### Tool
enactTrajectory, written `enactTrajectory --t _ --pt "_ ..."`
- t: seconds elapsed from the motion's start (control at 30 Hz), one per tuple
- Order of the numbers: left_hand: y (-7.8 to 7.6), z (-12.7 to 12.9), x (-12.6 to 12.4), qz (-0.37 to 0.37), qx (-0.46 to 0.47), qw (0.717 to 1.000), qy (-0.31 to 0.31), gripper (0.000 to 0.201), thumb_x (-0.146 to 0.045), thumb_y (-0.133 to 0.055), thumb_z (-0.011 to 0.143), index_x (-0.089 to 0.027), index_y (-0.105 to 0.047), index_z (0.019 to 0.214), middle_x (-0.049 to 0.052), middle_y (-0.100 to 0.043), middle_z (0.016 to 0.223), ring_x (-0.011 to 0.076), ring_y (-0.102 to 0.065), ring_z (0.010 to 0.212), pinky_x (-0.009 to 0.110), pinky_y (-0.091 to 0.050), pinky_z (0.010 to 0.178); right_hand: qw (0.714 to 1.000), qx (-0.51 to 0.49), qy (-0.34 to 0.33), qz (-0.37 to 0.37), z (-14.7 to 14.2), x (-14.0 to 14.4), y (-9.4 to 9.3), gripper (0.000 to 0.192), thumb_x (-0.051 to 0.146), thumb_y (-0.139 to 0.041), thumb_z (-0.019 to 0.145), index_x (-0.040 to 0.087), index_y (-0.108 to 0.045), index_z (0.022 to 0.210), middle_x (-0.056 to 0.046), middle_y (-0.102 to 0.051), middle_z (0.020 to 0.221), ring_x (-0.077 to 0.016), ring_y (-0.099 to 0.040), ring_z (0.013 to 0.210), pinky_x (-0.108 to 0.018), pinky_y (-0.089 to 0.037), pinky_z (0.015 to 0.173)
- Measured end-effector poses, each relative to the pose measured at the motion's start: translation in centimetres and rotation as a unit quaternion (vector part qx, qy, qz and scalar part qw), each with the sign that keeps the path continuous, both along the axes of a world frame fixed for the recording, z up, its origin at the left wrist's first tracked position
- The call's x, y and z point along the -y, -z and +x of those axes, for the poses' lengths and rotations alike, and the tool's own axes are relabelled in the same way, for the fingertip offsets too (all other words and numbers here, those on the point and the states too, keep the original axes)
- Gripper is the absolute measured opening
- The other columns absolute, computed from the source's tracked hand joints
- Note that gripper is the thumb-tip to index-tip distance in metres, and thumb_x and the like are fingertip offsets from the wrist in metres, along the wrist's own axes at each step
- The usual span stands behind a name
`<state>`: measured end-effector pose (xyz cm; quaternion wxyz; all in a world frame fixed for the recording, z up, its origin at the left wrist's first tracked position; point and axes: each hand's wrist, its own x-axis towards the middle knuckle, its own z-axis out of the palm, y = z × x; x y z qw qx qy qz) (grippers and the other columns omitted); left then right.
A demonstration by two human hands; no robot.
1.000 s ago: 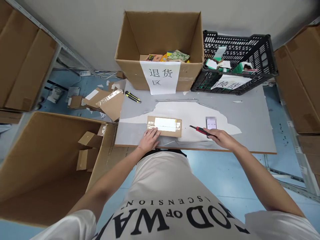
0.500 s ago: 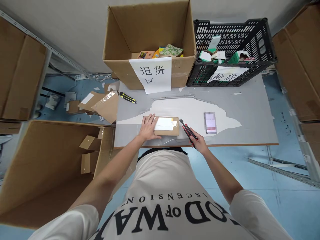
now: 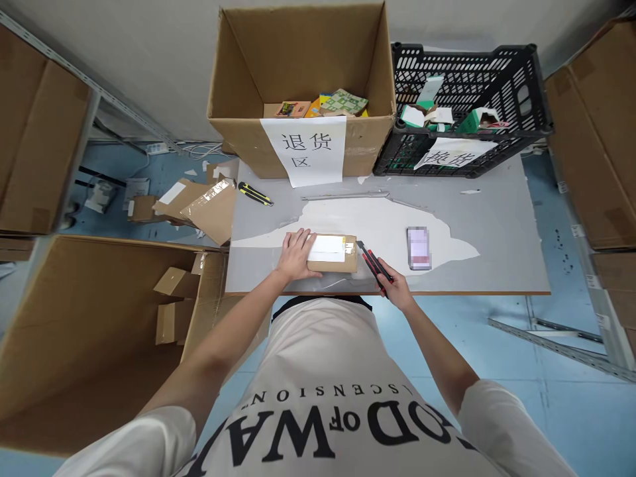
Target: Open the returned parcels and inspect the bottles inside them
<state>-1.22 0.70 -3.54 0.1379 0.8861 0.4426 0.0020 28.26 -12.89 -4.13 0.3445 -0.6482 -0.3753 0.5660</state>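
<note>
Left hand (image 3: 294, 255) lay spread flat on the left end of the parcel (image 3: 332, 253) near the table's (image 3: 497, 252) front edge. Right hand (image 3: 396, 286) gripped the red-and-black knife (image 3: 373, 264), tip touching the parcel's right end. Phone (image 3: 419, 247) lay further right.

Labelled carton (image 3: 303, 73), black crate (image 3: 470, 106), phone (image 3: 419, 248), yellow knife (image 3: 254, 193) on table (image 3: 497, 245).

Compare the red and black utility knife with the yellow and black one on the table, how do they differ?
The red and black utility knife is held in the right hand; the yellow and black utility knife lies untouched on the grey table. The red one sits at the near edge, its tip at the taped cardboard parcel that the left hand steadies; the yellow one lies farther back, near the table's left edge. Both are slim cutters with black parts.
</note>
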Motion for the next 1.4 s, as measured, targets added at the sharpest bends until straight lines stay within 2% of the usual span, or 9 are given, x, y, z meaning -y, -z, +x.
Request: enactTrajectory --t 0.2,0.37,0.57,0.77,0.93,1.07,1.23,1.33,1.4 --pt "-0.1 -0.1 0.0 0.002 0.004 1.000 0.000 0.114 -0.069 -0.069 0.054 -0.011 -0.028 0.145 0.021 -0.033 0.147 0.0407 -0.024 0.137 0.055 -0.008 0.113 1.000 -0.024 0.004 0.000 -0.1 -0.4 0.0 0.080 0.054 -0.056 0.079 0.013 -0.034 0.144 0.000 -0.057 0.065 -0.0120 -0.048 0.050 -0.026 -0.044 0.042" --pt "0.1 -0.1 0.0 0.012 0.018 1.000 0.002 0.108 -0.067 -0.066 0.058 -0.012 -0.030 0.144 0.021 -0.036 0.145 0.0406 -0.027 0.136 0.054 -0.010 0.112 1.000 -0.026 -0.007 -0.004 0.8 -0.7 -0.1 0.074 0.051 -0.059 0.079 0.015 -0.041 0.141 0.003 -0.054 0.059 -0.0091 -0.042 0.045 -0.024 -0.039 0.040" --pt "0.4 -0.2 -0.1 0.010 0.037 0.999 0.004 0.105 -0.063 -0.067 0.058 -0.013 -0.032 0.143 0.020 -0.037 0.144 0.0401 -0.028 0.134 0.052 -0.010 0.111 0.997 -0.059 -0.036 -0.021 2.0 -0.4 -0.1 0.077 0.052 -0.061 0.079 0.015 -0.038 0.143 0.004 -0.052 0.056 -0.0086 -0.041 0.043 -0.023 -0.035 0.039" --pt "0.6 -0.2 0.0 0.008 0.056 0.998 -0.003 0.107 -0.063 -0.068 0.056 -0.012 -0.033 0.142 0.021 -0.037 0.143 0.0403 -0.029 0.134 0.051 -0.008 0.111 0.996 -0.058 -0.038 -0.055 2.1 1.1 0.4 0.076 0.054 -0.063 0.076 0.021 -0.042 0.141 0.004 -0.053 0.055 -0.0089 -0.042 0.042 -0.022 -0.035 0.037" --pt "0.6 -0.2 0.0 -0.001 0.061 0.998 -0.002 0.107 -0.064 -0.068 0.055 -0.013 -0.034 0.142 0.020 -0.037 0.144 0.0403 -0.029 0.134 0.051 -0.007 0.111 0.996 -0.071 -0.019 -0.058 1.6 2.5 0.3 0.076 0.053 -0.064 0.075 0.020 -0.042 0.141 0.005 -0.052 0.054 -0.0089 -0.043 0.043 -0.021 -0.035 0.036" --pt "0.6 -0.2 -0.1 -0.003 0.055 0.998 -0.011 0.108 -0.065 -0.068 0.055 -0.012 -0.033 0.143 0.022 -0.037 0.143 0.0395 -0.029 0.134 0.050 -0.006 0.112 0.993 -0.091 -0.035 -0.073 0.4 4.0 0.1 0.072 0.051 -0.063 0.077 0.022 -0.044 0.140 0.005 -0.051 0.054 -0.0091 -0.044 0.044 -0.020 -0.033 0.036" --pt "0.5 -0.2 -0.4 -0.012 0.054 0.998 -0.009 0.112 -0.064 -0.071 0.052 -0.012 -0.032 0.143 0.022 -0.036 0.144 0.0395 -0.027 0.135 0.050 -0.005 0.113 0.994 -0.090 0.003 -0.064 -1.1 5.1 -0.1 0.074 0.053 -0.062 0.078 0.023 -0.040 0.141 0.004 -0.058 0.058 -0.0095 -0.047 0.043 -0.021 -0.036 0.038" --pt "0.3 -0.2 -0.5 -0.017 0.048 0.999 -0.007 0.114 -0.066 -0.072 0.051 -0.013 -0.032 0.144 0.021 -0.035 0.145 0.0400 -0.026 0.136 0.051 -0.006 0.113 0.995 -0.072 0.009 -0.067 0.0 5.7 -0.7 0.075 0.053 -0.064 0.077 0.020 -0.042 0.140 0.005 -0.057 0.053 -0.0083 -0.044 0.038 -0.022 -0.037 0.038" --pt "0.2 -0.2 -0.5 -0.020 0.046 0.999 -0.005 0.117 -0.067 -0.072 0.050 -0.013 -0.031 0.144 0.021 -0.034 0.146 0.0402 -0.025 0.137 0.052 -0.005 0.113 0.995 -0.066 0.039 -0.058 1.4 6.2 -1.1 0.076 0.052 -0.065 0.076 0.019 -0.041 0.141 0.004 -0.059 0.055 -0.0085 -0.044 0.037 -0.022 -0.037 0.038"
